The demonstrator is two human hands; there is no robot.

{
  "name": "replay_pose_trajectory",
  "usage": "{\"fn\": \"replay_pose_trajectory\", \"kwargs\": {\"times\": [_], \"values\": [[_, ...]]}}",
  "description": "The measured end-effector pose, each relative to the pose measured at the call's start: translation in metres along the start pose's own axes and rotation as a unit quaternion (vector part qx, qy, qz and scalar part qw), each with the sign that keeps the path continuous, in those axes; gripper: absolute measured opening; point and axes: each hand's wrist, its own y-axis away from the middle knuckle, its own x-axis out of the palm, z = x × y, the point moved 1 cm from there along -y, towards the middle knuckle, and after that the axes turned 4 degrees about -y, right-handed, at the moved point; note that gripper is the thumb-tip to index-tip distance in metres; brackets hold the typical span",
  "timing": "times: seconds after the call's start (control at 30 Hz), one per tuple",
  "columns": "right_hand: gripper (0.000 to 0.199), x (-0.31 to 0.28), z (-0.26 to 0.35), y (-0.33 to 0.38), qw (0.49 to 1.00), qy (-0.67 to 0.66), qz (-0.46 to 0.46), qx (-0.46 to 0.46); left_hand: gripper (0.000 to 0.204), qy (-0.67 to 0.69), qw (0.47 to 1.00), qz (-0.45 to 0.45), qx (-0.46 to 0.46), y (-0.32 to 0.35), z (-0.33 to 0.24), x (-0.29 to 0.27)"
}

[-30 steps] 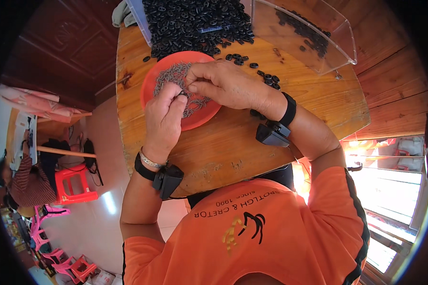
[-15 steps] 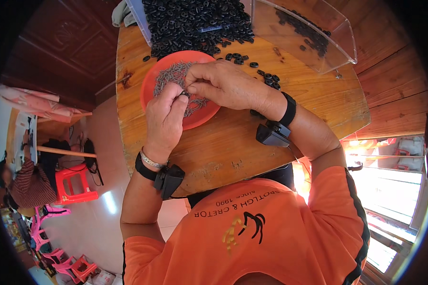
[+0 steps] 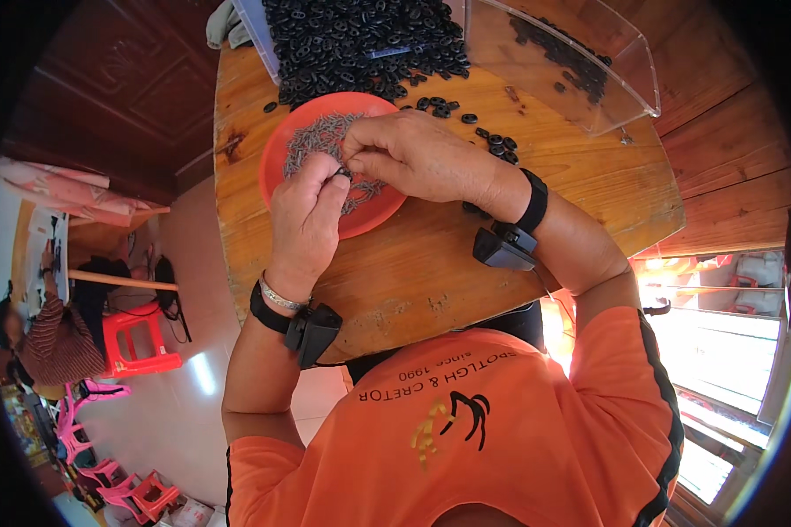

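Over an orange-red plate (image 3: 373,227) heaped with small grey screws (image 3: 312,145), my two hands meet. Thumb and forefinger of my left hand (image 3: 306,215) pinch a small black oval piece (image 3: 343,173). My right hand (image 3: 413,158) is closed in a pinch right against that piece; what its fingertips hold is hidden. More black oval pieces with two holes (image 3: 369,44) form a big pile beyond the plate. Several loose ones (image 3: 498,145) lie on the table to the right of my right hand.
The wooden table (image 3: 395,299) has a curved near edge. A clear plastic bin (image 3: 580,66) with some black pieces stands at the far right. Black devices are strapped to both wrists. Leftward, a person (image 3: 57,338) sits near a red stool (image 3: 136,338).
Almost nothing differs. The black oval piece has turned slightly between my left fingertips, while both hands keep their place over the plate.
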Motion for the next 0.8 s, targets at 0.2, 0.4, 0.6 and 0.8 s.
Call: {"fn": "replay_pose_trajectory", "kwargs": {"times": [0.2, 0.4, 0.6, 0.8], "values": [[0.008, 0.0, 0.001, 0.0, 1.0, 0.018, 0.005, 0.007, 0.01, 0.007, 1.0, -0.014, 0.012, 0.001, -0.004, 0.002], [0.01, -0.005, 0.003, 0.0, 0.999, -0.027, 0.007, 0.033, 0.009, 0.028, 0.999, -0.019, -0.019, -0.001, 0.003, -0.003], [0.011, -0.004, 0.0, 0.001, 0.999, -0.041, 0.009, 0.032, 0.009, 0.008, 1.0, -0.014, -0.002, 0.0, 0.002, 0.0], [0.01, -0.005, 0.001, 0.0, 0.999, -0.029, 0.017, 0.022, 0.009, 0.004, 1.0, -0.01, -0.003, 0.0, 0.0, -0.001]]}}
